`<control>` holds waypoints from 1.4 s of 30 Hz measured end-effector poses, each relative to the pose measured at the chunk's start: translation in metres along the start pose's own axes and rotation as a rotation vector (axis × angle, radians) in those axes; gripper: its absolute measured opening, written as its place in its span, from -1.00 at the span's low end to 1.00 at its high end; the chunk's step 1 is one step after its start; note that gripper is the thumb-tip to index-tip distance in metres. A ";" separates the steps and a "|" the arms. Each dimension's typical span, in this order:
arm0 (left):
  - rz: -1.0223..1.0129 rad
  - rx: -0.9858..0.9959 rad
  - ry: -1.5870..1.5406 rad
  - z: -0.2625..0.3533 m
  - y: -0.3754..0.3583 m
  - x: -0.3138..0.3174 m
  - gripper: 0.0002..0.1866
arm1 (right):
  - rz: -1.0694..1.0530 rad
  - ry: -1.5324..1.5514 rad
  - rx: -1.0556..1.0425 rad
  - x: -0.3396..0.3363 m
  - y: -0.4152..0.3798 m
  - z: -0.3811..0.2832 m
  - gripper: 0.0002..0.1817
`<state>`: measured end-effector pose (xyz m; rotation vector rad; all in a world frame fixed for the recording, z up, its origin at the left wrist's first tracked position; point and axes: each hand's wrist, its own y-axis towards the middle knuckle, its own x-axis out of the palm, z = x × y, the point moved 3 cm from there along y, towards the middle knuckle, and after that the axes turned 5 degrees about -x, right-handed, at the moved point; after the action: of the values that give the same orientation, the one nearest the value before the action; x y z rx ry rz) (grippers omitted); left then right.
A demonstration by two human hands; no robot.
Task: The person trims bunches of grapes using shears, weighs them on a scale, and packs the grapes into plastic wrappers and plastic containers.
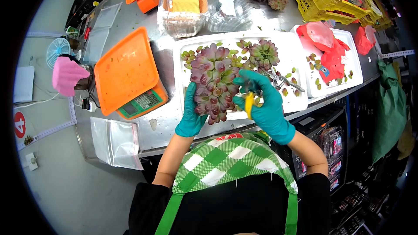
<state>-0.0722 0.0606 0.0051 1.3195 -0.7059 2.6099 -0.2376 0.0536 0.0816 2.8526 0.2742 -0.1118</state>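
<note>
Plant: large purple-green succulent rosette cluster (pixel 213 82), held above the white foam tray (pixel 296 45).
Left hand (pixel 190 113): teal-gloved, closed around the cluster's left underside.
Right hand (pixel 261 100): teal-gloved, gripping a yellow tool (pixel 249 104) against the cluster's right side.
Surroundings: metal scissors (pixel 285 80) right of cluster; orange scale (pixel 128 74) left.

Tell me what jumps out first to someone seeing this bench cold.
The big purple-green succulent cluster at the centre, held over the white tray between two teal-gloved hands: the left hand cups its side and the right hand works at it with a small yellow tool. Next, the orange scale to the left, and the yellow crates along the top right edge.
</note>
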 end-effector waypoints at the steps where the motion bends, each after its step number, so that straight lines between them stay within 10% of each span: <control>1: 0.004 -0.003 0.007 0.000 0.000 0.001 -0.36 | -0.042 -0.196 -0.142 0.000 0.004 -0.006 -0.42; 3: -0.022 -0.006 0.071 -0.002 -0.003 -0.001 -0.35 | -0.125 -0.591 -0.417 0.003 0.009 -0.022 -0.38; 23: 0.113 0.116 0.016 -0.027 -0.001 -0.027 -0.39 | -0.453 -0.882 -0.530 0.028 0.018 -0.016 -0.35; 29: 0.070 0.133 -0.180 0.001 0.008 -0.015 -0.39 | -0.151 -0.899 -0.162 -0.028 0.023 -0.051 -0.41; 36: 0.100 0.370 -0.009 0.013 -0.004 -0.006 -0.38 | -0.510 -0.945 0.136 -0.015 0.012 -0.065 -0.54; 42: 0.051 0.402 0.024 0.009 -0.011 -0.013 -0.34 | -0.605 -1.106 -0.022 -0.005 0.016 -0.060 -0.58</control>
<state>-0.0538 0.0673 0.0033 1.3733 -0.2154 2.9094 -0.2361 0.0543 0.1437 2.1382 0.8149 -1.6540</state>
